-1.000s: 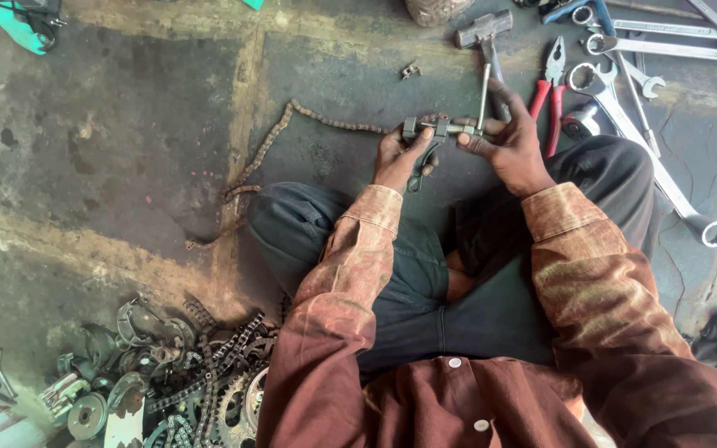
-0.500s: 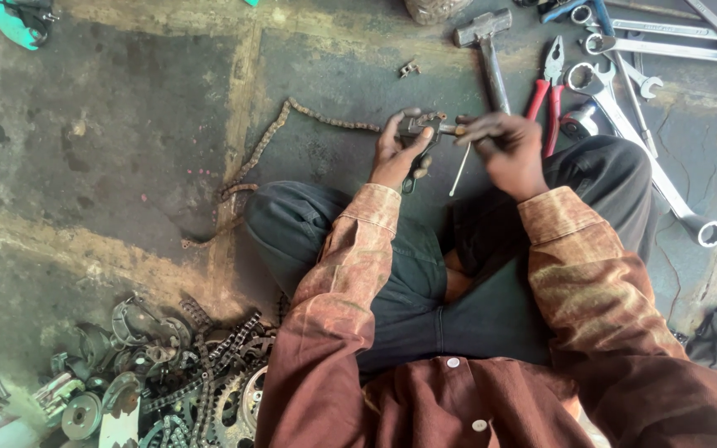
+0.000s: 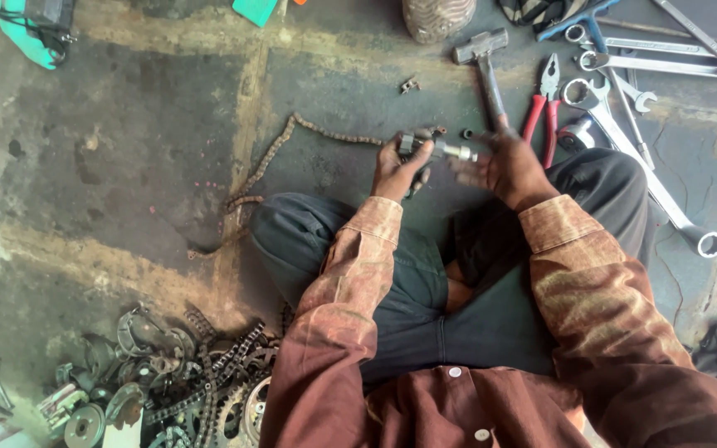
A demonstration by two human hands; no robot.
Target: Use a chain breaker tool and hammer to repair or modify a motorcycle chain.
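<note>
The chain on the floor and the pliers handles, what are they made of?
The chain looks like metal, dull and brownish, probably rusty or greasy steel, made of small joined links. The pliers have grey metal jaws, and their handles look like smooth red plastic or rubber, going by the bright even colour.

Stained, cracked concrete floor [image 3: 126, 149] — dark oily patches, pale worn seams, flat daylight.

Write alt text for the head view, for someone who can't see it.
A person sits cross-legged on a stained concrete floor; the left hand grips a small metal tool clamped on the end of a rusty chain, while the blurred right hand works at the tool's screw end. A hammer, red-handled pliers and spanners lie ahead to the right; sprockets are heaped at lower left.
</note>
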